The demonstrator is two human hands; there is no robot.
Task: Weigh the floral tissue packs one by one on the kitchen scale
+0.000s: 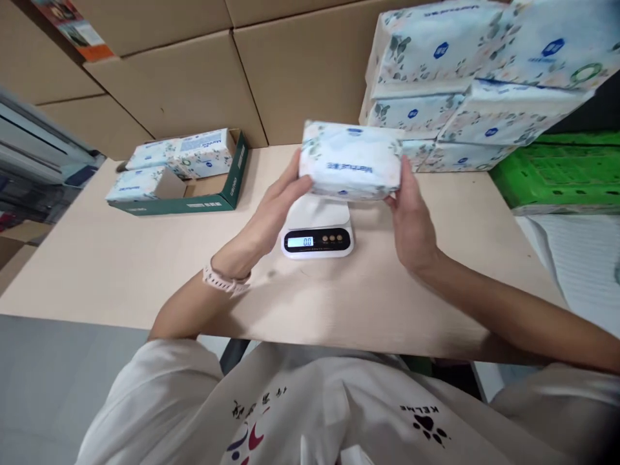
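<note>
Between my two hands is a pack of tissues (351,158), white and pale blue with a leaf print, held level above the table. My left hand (276,206) grips its left end, and my right hand (411,216) grips the right end. Below the pack stands a white kitchen scale (317,242) whose lit display reads 0.0. The pack hides the back of the scale's platform. Whether it touches the platform I cannot tell, though it appears raised above it.
On the left of the table (145,271) sits a low green carton (213,203) with three tissue packs inside. Stacked tissue packs (421,110) stand at the back right. Cardboard boxes (300,71) form a wall behind. A green crate (566,174) lies beyond the right edge.
</note>
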